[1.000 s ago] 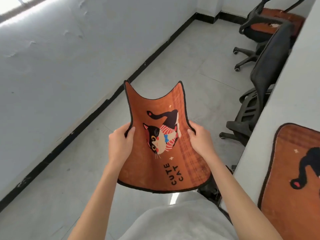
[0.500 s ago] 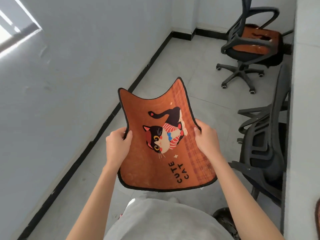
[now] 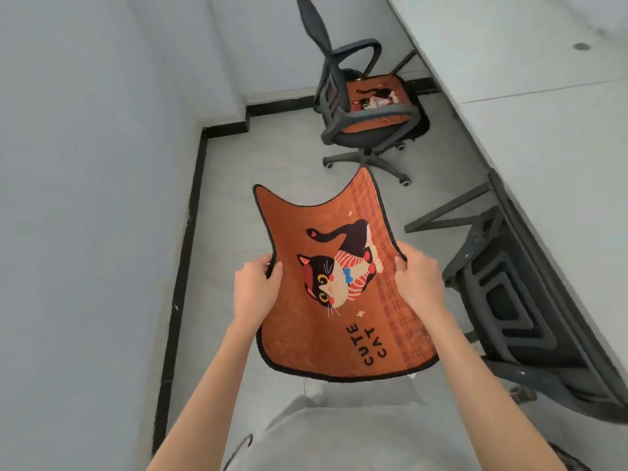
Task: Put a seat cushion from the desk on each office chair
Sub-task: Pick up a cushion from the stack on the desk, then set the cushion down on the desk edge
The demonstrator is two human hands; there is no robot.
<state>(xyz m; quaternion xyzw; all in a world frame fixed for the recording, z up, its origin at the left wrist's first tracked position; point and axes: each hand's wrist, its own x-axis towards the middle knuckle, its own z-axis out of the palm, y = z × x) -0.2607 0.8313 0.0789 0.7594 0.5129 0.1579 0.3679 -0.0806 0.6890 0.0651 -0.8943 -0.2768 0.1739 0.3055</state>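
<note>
I hold an orange seat cushion (image 3: 306, 328) with a cat picture and the words "CUTE CAT" in front of my chest, sagging in the middle. My left hand (image 3: 253, 288) grips its left edge and my right hand (image 3: 419, 283) grips its right edge. A black office chair (image 3: 503, 314) stands close on my right, pushed under the desk (image 3: 550, 137), its seat mostly hidden. Farther ahead a second black office chair (image 3: 360, 130) carries an identical orange cushion (image 3: 377, 107) on its seat.
A pale wall (image 3: 85, 198) with a black skirting strip (image 3: 180, 266) runs along my left. Grey floor tiles (image 3: 272, 158) lie between the wall and the chairs. My grey shirt fills the bottom of the view.
The view has swung toward the far chair, which now sits nearer the centre. The cushion on the desk has left the view. Both hands keep the same grip on the held cushion.
</note>
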